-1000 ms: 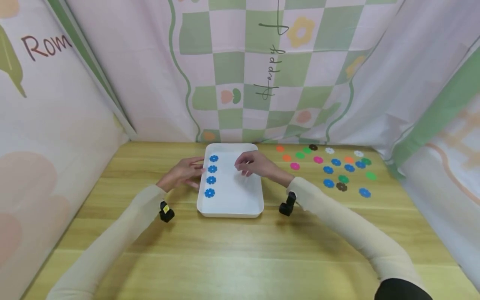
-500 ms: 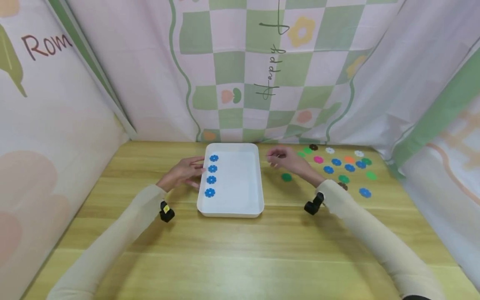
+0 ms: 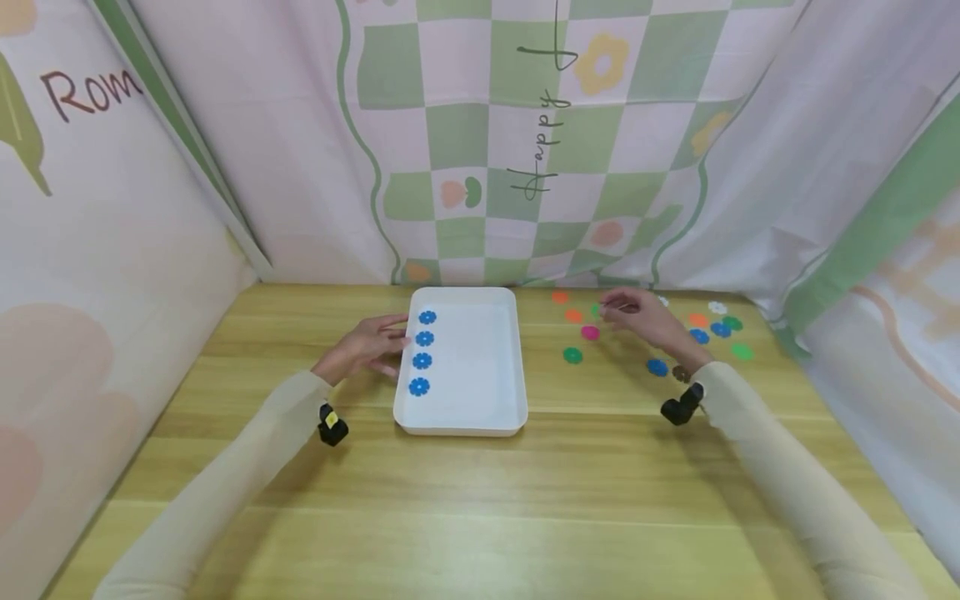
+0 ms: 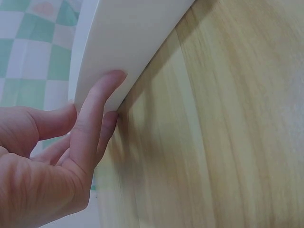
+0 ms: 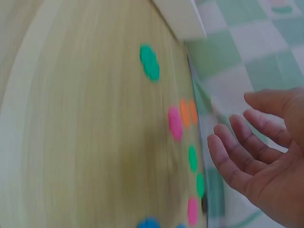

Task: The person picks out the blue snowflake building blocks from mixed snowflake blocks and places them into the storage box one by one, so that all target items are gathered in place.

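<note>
My left hand is at the left side of the white tray, its fingertips against the outer wall and its thumb by the rim in the left wrist view. Inside the tray, a column of several blue flower-shaped discs runs along the left side. Over the scattered discs on the right, my right hand hovers with relaxed, slightly bent fingers and nothing between them. Nearest it lie a pink disc, a green disc and a blue disc; the hand covers some others.
A dark green disc and orange discs lie between the tray and my right hand. Several more discs, including white and light green ones, spread farther right. A patterned curtain hangs behind the wooden table.
My right hand has moved right, from above the tray out over the scattered discs. A dark green disc now shows on the table right of the tray. My left hand stays at the tray.
</note>
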`<state>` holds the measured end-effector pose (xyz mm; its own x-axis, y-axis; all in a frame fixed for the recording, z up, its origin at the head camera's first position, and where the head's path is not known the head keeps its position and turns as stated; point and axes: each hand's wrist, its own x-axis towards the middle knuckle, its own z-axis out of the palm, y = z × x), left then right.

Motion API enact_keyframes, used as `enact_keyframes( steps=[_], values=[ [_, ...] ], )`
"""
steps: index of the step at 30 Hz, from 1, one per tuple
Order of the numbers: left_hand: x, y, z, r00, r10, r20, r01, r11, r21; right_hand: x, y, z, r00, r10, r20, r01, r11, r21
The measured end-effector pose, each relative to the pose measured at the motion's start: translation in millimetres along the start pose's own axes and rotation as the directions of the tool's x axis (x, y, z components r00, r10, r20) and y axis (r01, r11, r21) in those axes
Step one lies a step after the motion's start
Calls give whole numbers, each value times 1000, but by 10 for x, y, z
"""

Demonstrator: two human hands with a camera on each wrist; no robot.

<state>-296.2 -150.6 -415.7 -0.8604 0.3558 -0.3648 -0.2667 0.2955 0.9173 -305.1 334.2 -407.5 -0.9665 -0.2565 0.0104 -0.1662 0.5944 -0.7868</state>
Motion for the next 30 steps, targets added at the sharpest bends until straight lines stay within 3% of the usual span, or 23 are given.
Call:
enact_keyframes(
  steps=[6,12,16,30],
  values=[
    [-5,-14,-5,1000,10,8,-10,1000,-6,-111,253,-243,1000,-7,13,8,1000,-19],
    [-10,-16,-9,1000,23,17,-22,1000,-14,-201,464,-409,998,38,-50,-45,989,-142],
    [-12,-16,-17,999,28,19,-27,1000,-15,-250,512,-488,996,87,-37,-92,983,-162],
    [3,-27,-23,998,41,38,-41,999,-19,-392,838,-499,992,109,62,-94,974,-204]
  ],
)
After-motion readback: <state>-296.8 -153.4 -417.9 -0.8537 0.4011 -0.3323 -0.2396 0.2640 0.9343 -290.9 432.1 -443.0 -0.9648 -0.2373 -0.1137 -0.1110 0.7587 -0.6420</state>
